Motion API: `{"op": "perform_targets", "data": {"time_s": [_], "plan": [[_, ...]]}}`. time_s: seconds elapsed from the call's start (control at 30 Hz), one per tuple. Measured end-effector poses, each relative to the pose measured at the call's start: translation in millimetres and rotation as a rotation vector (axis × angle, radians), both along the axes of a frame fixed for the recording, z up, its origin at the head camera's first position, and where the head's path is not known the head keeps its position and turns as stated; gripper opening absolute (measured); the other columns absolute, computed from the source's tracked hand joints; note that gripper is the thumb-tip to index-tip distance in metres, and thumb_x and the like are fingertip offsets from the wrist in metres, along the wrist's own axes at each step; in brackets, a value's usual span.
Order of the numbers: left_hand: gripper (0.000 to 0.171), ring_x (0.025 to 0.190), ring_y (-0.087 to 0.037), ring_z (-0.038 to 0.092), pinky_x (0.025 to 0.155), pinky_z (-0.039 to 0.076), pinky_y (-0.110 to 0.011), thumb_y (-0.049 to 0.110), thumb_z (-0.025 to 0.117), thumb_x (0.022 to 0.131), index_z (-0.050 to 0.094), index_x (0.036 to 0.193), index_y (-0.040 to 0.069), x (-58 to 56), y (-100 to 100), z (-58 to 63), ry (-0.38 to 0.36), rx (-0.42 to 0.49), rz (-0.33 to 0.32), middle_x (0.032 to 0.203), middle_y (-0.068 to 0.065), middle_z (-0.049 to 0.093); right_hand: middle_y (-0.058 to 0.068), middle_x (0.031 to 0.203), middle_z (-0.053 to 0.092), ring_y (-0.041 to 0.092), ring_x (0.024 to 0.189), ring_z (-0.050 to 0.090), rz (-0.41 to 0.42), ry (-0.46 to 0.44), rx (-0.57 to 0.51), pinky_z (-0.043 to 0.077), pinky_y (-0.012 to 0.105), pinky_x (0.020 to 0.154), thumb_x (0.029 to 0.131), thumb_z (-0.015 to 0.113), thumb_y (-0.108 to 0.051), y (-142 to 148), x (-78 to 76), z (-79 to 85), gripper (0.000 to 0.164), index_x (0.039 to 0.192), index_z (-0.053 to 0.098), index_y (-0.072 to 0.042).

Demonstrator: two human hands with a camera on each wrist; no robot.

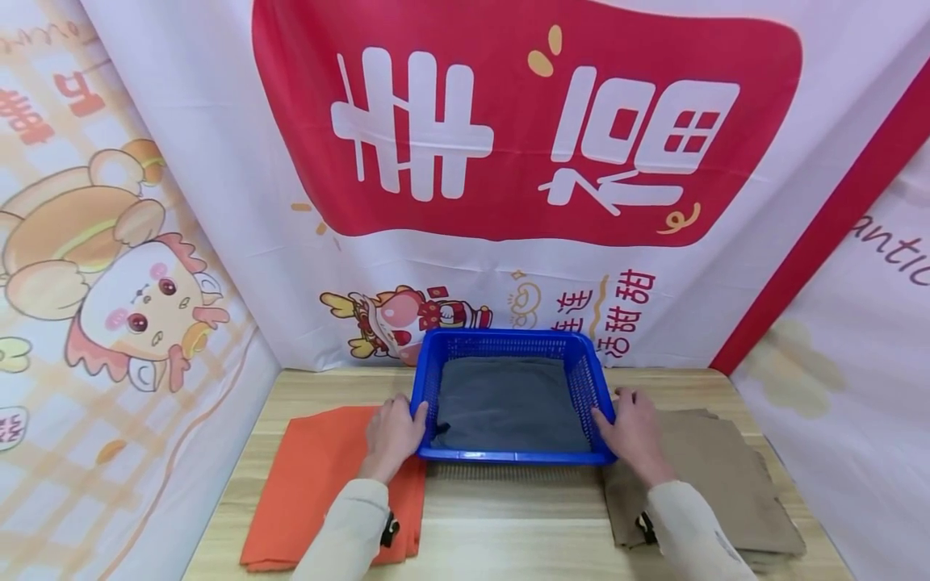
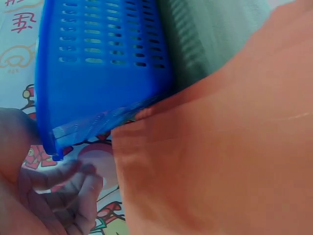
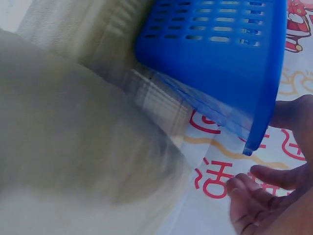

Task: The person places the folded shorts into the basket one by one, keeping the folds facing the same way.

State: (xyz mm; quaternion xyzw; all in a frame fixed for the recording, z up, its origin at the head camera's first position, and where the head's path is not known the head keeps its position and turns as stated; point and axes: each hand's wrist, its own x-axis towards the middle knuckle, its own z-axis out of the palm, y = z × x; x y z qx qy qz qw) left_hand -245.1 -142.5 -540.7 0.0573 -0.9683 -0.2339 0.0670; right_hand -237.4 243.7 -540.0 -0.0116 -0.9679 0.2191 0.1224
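A blue plastic basket [image 1: 516,457] with slotted walls is at the back middle of the wooden table, against the hanging cloth. Inside it lies a dark grey folded cloth [image 1: 508,403]. My left hand [image 1: 395,432] holds the basket's left rim, thumb over the edge; in the left wrist view its bent fingers [image 2: 88,196] are outside the wall. On the opposite rim, my right hand [image 1: 636,428] grips likewise, with bent fingers [image 3: 249,196] beyond the wall in the right wrist view. The wrist views hide the thumb tips.
Folded orange cloth [image 1: 312,484] lies left of the basket, under my left forearm. A stack of brown-grey cloth [image 1: 719,484] lies on the right, under my right forearm. Printed hangings [image 1: 218,202] enclose the table [image 1: 508,524] at the back and sides.
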Motion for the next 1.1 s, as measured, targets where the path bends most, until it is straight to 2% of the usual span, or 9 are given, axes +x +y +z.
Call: {"op": "perform_targets", "data": {"time_s": [0.07,0.17,0.3,0.5,0.7,0.9,1.1], "plan": [[0.036,0.061,-0.026,0.054,0.05,0.041,-0.04,0.043,0.052,0.093,0.056,0.081,0.009,1.3,-0.7,-1.3,-0.031,0.003,-0.002,0.069,-0.007,0.053,0.03,0.105,0.052,0.042,0.092,0.052,-0.013,-0.057,0.008,0.043,0.056,0.078,0.087,0.064,-0.033,2.6,2.5,0.1,0.057,0.117,0.05,0.014],[0.036,0.056,-0.024,0.053,0.046,0.039,-0.037,0.042,0.051,0.094,0.055,0.079,0.009,2.4,-1.1,-2.9,-0.039,0.019,-0.01,0.064,-0.005,0.051,0.021,0.092,0.061,0.032,0.077,0.057,-0.009,-0.141,-0.005,0.048,0.047,0.067,0.089,0.062,-0.036,4.8,3.4,-0.4,0.049,0.109,0.057,0.008],[0.037,0.052,-0.022,0.05,0.044,0.038,-0.035,0.041,0.051,0.094,0.053,0.076,0.009,5.0,-0.9,-4.4,-0.024,0.03,-0.021,0.06,-0.005,0.048,0.008,0.077,0.063,0.019,0.061,0.055,0.004,-0.193,-0.042,0.044,0.036,0.054,0.09,0.06,-0.036,6.9,2.8,-2.3,0.036,0.1,0.062,-0.001],[0.038,0.049,-0.02,0.047,0.042,0.035,-0.033,0.041,0.051,0.094,0.05,0.072,0.011,11.3,-0.2,-9.1,0.002,0.03,-0.042,0.056,-0.003,0.045,0.005,0.074,0.063,0.017,0.06,0.055,0.0,-0.187,-0.08,0.043,0.034,0.052,0.09,0.062,-0.033,9.6,6.5,-3.1,0.031,0.095,0.062,-0.003],[0.037,0.05,-0.019,0.046,0.044,0.035,-0.032,0.04,0.052,0.094,0.05,0.07,0.012,19.6,0.7,-9.2,0.018,0.035,-0.043,0.057,-0.003,0.045,0.004,0.066,0.058,0.016,0.055,0.052,-0.004,-0.245,-0.114,0.039,0.029,0.047,0.091,0.06,-0.034,12.0,15.8,-1.4,0.033,0.088,0.061,-0.001],[0.034,0.051,-0.018,0.046,0.044,0.035,-0.031,0.039,0.052,0.094,0.051,0.077,0.01,29.4,1.5,-9.4,-0.002,0.04,-0.048,0.061,-0.003,0.045,0.007,0.073,0.062,0.017,0.057,0.055,-0.006,-0.267,-0.126,0.042,0.029,0.048,0.091,0.06,-0.035,13.5,25.8,-0.5,0.038,0.096,0.063,0.002],[0.035,0.05,-0.017,0.044,0.044,0.034,-0.029,0.04,0.051,0.094,0.049,0.074,0.012,37.0,1.8,-11.1,-0.004,0.036,-0.049,0.06,-0.002,0.044,0.007,0.073,0.062,0.017,0.058,0.055,-0.012,-0.275,-0.134,0.042,0.029,0.048,0.09,0.061,-0.035,13.3,34.0,0.0,0.039,0.098,0.063,0.003]]}}
